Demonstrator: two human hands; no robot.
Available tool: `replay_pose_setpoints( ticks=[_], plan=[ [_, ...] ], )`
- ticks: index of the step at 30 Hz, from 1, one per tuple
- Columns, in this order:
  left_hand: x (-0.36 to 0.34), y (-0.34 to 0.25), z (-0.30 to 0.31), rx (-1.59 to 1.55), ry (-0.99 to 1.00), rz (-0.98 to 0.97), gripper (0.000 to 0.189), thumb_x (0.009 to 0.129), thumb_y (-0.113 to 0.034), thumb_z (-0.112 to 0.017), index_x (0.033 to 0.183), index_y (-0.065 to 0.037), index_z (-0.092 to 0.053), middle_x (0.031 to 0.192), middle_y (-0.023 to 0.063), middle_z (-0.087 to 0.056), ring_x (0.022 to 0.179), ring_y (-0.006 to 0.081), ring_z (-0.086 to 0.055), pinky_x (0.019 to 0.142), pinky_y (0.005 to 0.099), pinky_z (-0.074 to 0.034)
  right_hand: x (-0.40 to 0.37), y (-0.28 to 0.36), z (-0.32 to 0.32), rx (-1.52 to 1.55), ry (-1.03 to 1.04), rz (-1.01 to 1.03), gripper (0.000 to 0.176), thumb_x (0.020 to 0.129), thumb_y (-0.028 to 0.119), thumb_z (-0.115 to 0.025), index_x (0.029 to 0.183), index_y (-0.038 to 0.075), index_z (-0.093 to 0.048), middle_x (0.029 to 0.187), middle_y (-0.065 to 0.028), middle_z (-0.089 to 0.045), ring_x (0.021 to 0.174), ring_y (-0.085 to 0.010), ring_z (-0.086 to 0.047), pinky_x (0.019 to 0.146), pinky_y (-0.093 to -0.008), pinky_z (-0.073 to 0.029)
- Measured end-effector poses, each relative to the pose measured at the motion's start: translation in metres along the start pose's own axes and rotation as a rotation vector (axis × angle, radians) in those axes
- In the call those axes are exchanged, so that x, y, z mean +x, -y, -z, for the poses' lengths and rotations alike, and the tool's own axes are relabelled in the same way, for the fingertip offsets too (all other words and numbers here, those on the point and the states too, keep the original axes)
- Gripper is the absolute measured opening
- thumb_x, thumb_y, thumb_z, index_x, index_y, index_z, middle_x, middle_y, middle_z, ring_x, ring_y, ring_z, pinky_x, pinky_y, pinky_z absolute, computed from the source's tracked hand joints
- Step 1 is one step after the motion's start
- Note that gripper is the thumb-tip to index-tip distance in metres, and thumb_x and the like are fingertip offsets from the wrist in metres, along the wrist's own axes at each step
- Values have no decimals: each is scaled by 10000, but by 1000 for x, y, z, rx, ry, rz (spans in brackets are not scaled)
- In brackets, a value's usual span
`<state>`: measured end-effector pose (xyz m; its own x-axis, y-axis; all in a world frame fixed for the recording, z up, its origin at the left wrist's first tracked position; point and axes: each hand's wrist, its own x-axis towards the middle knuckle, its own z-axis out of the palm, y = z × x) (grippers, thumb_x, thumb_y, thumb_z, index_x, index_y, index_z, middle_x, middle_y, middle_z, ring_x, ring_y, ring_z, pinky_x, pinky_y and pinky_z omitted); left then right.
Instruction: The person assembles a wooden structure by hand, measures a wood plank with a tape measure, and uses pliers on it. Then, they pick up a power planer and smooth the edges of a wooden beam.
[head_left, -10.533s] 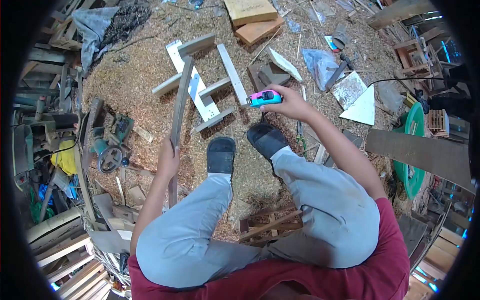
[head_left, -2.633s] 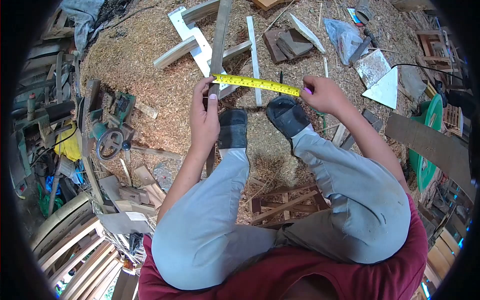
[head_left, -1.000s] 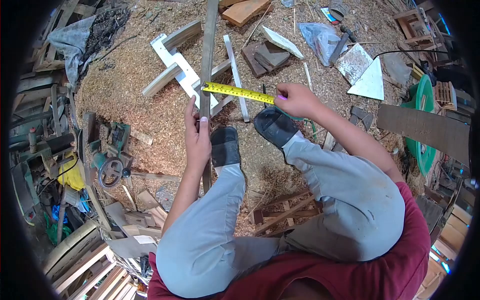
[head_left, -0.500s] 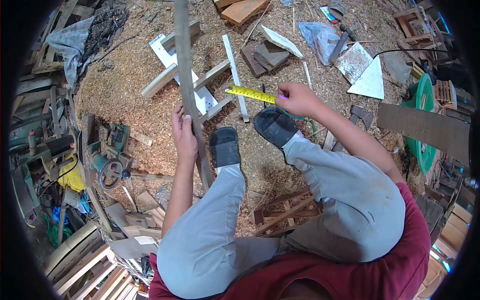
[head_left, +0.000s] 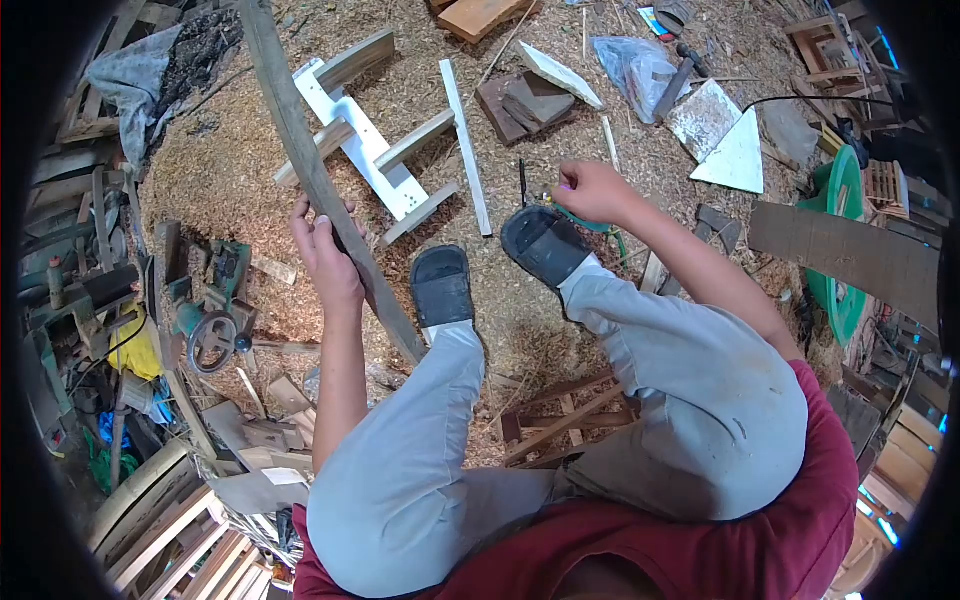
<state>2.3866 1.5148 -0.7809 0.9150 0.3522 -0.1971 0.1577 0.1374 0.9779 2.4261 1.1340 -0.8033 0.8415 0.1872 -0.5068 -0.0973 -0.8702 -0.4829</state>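
My left hand (head_left: 326, 255) is wrapped round a long, weathered wooden board (head_left: 300, 150), which slants from the upper left down to my left knee. My right hand (head_left: 592, 192) is closed above my right sandal (head_left: 546, 245). The tape measure in it is almost wholly hidden by the fingers, and no yellow blade shows; a teal loop hangs just below. Beyond the board lies a white plank (head_left: 385, 165) with dark dots and several wooden crosspieces (head_left: 415, 140) along it. A thin pale strip (head_left: 466, 150) lies to its right. A dark pencil-like stick (head_left: 522, 183) is near my right hand.
Sawdust (head_left: 215, 200) covers the ground. Brown wood blocks (head_left: 530, 105), a plastic bag (head_left: 635, 75), a hammer (head_left: 692, 60) and white triangular offcuts (head_left: 735, 160) lie ahead. A green basin (head_left: 848, 200) stands right; a machine with a handwheel (head_left: 212, 342) stands left.
The yellow tape blade that stuck out leftward from my right hand is gone from view. My left hand has tilted the board's far end to the left.
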Motion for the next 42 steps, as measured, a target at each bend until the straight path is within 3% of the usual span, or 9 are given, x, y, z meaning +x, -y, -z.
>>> replay_pose_setpoints(
  ticks=[5,8,12,15,19,21,26,34,42],
  plan=[
    [-7,4,-4,-13,22,54,392,1076,-169,-365,1458,-82,-360,1069,173,-665,773,203,-630,692,347,-540,5,-28,-16,-21,54,-96,507,831,492,-649,948,5,-728,980,-256,-729,954,-461,-691,851,-517,-542],
    [-9,3,-10,-88,39,78,404,1083,-178,-383,1470,-71,-340,1090,175,-660,776,199,-632,690,336,-542,11,-39,-27,44,70,-187,518,844,502,-666,940,-3,-726,922,-227,-737,893,-384,-718,816,-473,-552],
    [-10,-3,-21,-109,44,38,451,1085,-175,-437,1501,-63,-303,1122,176,-651,793,200,-636,686,318,-540,11,-20,-19,663,-70,-221,363,895,355,-705,982,5,-676,846,-88,-687,784,-146,-627,706,-318,-519],
    [-12,-10,-29,-106,32,-29,487,1083,-171,-468,1519,-66,-278,1131,175,-645,805,202,-638,688,314,-540,25,-38,-28,958,-311,-119,334,916,330,-693,997,7,-661,834,-54,-671,779,-127,-618,690,-306,-505],
    [-14,-29,-31,-163,41,-142,477,1085,-164,-453,1516,-84,-265,1183,183,-621,880,224,-639,751,362,-548,-5,-92,-40,300,-423,-152,350,877,302,-700,1007,-14,-625,903,-184,-689,815,-352,-685,740,-444,-529],
    [-15,-43,-36,-219,37,-199,466,1085,-156,-440,1510,-94,-261,1215,189,-606,926,239,-637,782,387,-548,-31,-110,-55,85,-306,-313,358,854,283,-699,1037,-13,-615,951,-244,-689,885,-446,-679,803,-513,-536],
    [-16,-57,-43,-297,40,-247,513,1049,-89,-432,1516,-111,-219,1300,214,-560,1021,278,-643,859,417,-562,-75,-137,-106,-272,-280,-271,422,794,330,-774,1015,9,-615,963,-239,-710,924,-432,-695,828,-522,-544],
    [-19,-52,-51,-266,78,-161,643,1026,12,-411,1577,-116,-106,1408,233,-512,1138,290,-636,977,431,-566,-47,-158,-89,32,115,-435,598,721,425,-821,1124,-1,-703,1078,-237,-747,996,-380,-734,880,-454,-564],
    [-14,-25,-47,-230,-15,19,627,1083,-142,-518,1608,-108,-177,1407,183,-532,1076,236,-657,819,396,-611,-64,-155,-109,89,-23,-309,337,864,320,-764,1031,38,-687,974,-236,-734,973,-417,-712,830,-483,-531]
  ],
)
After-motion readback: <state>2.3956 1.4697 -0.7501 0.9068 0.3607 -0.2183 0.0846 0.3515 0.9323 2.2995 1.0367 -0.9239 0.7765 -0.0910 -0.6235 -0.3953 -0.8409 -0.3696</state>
